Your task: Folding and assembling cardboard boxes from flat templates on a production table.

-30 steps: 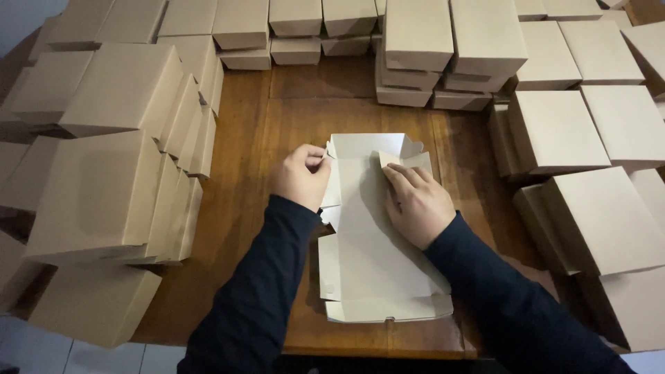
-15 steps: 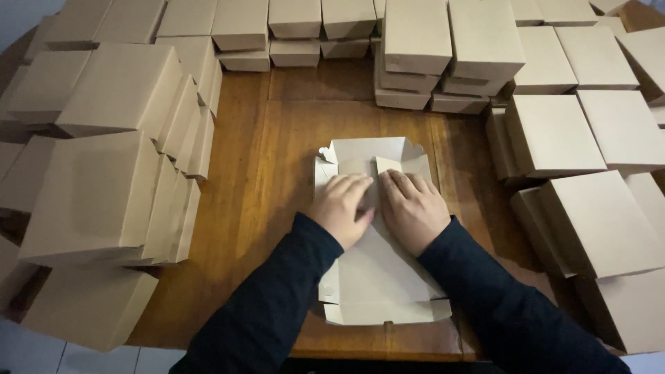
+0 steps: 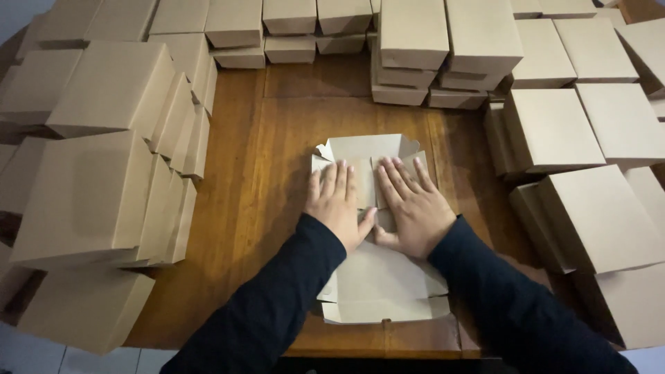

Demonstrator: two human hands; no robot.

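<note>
While stacks of finished brown cardboard boxes [image 3: 111, 97] ring the wooden tabletop [image 3: 263, 180], a person's left hand [image 3: 337, 206] and right hand [image 3: 409, 208] lie flat, fingers spread, clamped on nothing, pressing one unfolded pale cardboard box blank [image 3: 377, 277] at the tabletop's middle. Even palm pressure along the fold should crease it cleanly. Boxes number well over twenty; exact count unclear.

The left hand [image 3: 339, 204] and right hand [image 3: 412, 208], lying flat side by side, cover the middle of the flat, unfolded tan cardboard box blank [image 3: 377, 277], so its folds beneath them are hidden. Dark sleeves run off the bottom edge. The stacked, closed brown cardboard boxes [image 3: 90, 194] are cut off at the left, top and right edges and conceal the edges of the brown wooden table [image 3: 263, 208].
</note>
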